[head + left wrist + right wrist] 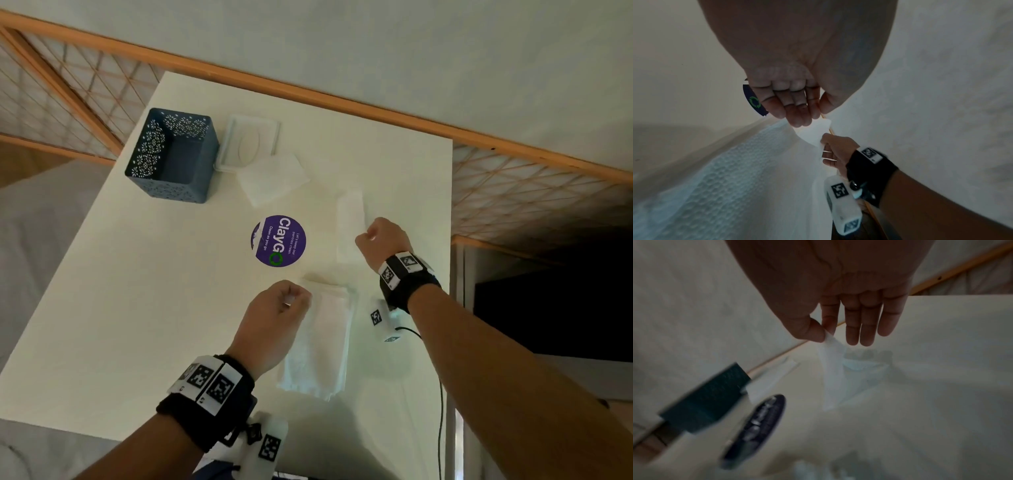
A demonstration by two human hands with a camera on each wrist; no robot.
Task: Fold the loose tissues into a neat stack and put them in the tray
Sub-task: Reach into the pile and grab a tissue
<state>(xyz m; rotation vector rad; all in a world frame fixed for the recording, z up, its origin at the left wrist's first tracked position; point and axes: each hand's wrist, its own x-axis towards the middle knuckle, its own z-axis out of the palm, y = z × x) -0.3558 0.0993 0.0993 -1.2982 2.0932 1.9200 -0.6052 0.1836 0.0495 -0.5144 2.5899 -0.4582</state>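
Observation:
A stack of folded white tissues (322,342) lies on the white table near its front edge. My left hand (294,298) is at the stack's far left corner, and thumb and forefinger pinch a tissue corner (813,129) lifted off the embossed stack (735,178). Further right, my right hand (368,234) pinches the corner of a single tissue (349,212) between thumb and forefinger (825,335). That tissue (834,369) hangs down to the table. Another loose tissue (274,178) lies flat beside a white shallow tray (229,144). A blue perforated basket (147,154) stands left of it.
A round purple sticker (278,240) is stuck to the table's middle. The table (154,308) ends close to my right arm, with a dark drop beyond. A wooden lattice rail (308,92) runs behind it. A black cable (440,394) trails off the front right.

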